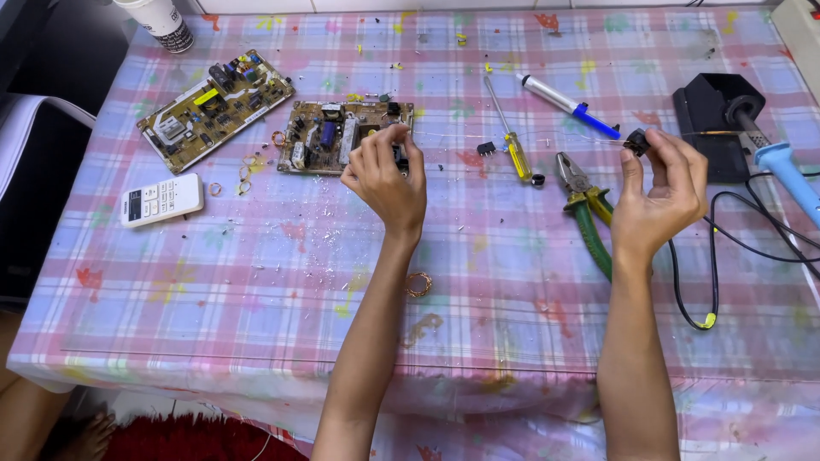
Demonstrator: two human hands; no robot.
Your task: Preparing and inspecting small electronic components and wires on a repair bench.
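My left hand (384,177) is raised over the table with its fingertips pinched on a small dark component, right beside the near edge of a brown circuit board (329,137). A thin wire runs from that hand across to my right hand (662,192). My right hand pinches a small black part (636,141) between thumb and fingers, held above the green-handled pliers (588,213). What the left fingers grip is mostly hidden by them.
A second circuit board (213,107) and a white remote (161,199) lie at the left. A yellow screwdriver (511,137), a white and blue pen-shaped tool (568,104), a soldering iron (781,162) on its black stand (713,115) and black cable (713,256) lie at the right.
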